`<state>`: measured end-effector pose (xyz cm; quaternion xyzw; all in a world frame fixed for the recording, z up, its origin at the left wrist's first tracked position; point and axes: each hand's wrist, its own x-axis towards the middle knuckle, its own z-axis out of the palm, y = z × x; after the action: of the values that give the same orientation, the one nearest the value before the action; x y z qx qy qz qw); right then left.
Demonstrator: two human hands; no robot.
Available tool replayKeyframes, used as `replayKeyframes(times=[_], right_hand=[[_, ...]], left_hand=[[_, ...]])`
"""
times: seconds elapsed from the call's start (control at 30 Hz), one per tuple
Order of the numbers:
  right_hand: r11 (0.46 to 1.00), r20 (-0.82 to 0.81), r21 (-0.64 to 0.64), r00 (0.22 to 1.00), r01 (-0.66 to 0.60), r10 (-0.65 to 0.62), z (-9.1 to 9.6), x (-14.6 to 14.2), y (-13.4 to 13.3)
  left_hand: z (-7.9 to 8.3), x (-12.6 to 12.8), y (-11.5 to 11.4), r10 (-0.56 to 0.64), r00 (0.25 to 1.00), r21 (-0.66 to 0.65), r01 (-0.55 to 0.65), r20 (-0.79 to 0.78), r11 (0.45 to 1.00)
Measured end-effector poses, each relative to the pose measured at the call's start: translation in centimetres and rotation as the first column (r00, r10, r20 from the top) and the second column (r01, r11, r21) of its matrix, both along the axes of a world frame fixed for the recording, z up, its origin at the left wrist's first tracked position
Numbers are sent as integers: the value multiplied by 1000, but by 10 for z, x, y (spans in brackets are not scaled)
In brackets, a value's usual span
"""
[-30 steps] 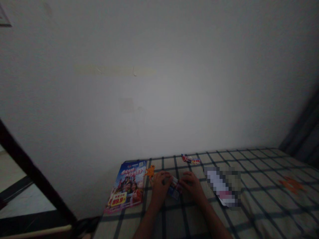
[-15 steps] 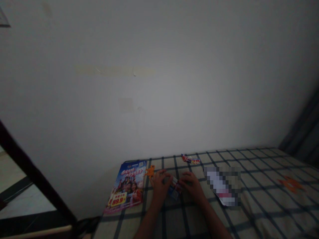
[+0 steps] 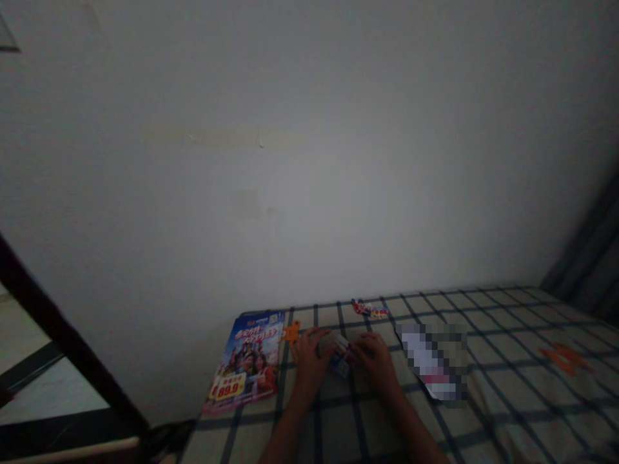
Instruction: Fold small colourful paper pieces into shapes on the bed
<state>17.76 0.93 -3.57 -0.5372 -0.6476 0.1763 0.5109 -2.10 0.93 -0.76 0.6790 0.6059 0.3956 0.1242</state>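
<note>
A small folded piece of printed paper (image 3: 342,365), blue and white with a square code on it, is between my hands over the checked cloth. My left hand (image 3: 310,354) pinches its left edge between thumb and fingers. On the other side, my right hand (image 3: 374,358) grips the right edge with curled fingers. Left of my left hand lie an orange paper cutout (image 3: 291,332) and a glossy flyer (image 3: 249,361) showing people and a large price. Further back, beyond my right hand, is a crumpled or folded piece of printed paper (image 3: 370,309).
The checked cloth (image 3: 483,425) covers the bed-like surface against a pale wall (image 3: 309,161). To the right lie a white item (image 3: 430,364), partly blurred out, and another orange cutout (image 3: 565,356). A dark bar (image 3: 72,341) slants at left; a dark curtain (image 3: 590,245) hangs at right.
The folded paper has shifted up a little and turned between my hands, so its code side shows higher. My right fingers have curled in closer. Everything else has stayed in place.
</note>
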Motion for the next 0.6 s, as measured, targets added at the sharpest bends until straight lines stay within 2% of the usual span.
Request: replayKeyframes(times=[0.13,0.23,0.4,0.6], right_hand=[[989,121,23,982,146,-148,-3,1,1],[980,219,13,956,200,-198,-2,-1,0],[984,323,11,931,178,-172,3,-3,-4],[995,404,-35,913,88,-67,6,-5,-8]], left_hand=[[2,-1,-4,-20,993,-48,14,-119,999],[1,1,-9,-31,978,-77,15,-206,997],[0,3,-13,-43,965,-85,22,-257,996],[2,5,-16,-52,963,-102,26,-264,994]])
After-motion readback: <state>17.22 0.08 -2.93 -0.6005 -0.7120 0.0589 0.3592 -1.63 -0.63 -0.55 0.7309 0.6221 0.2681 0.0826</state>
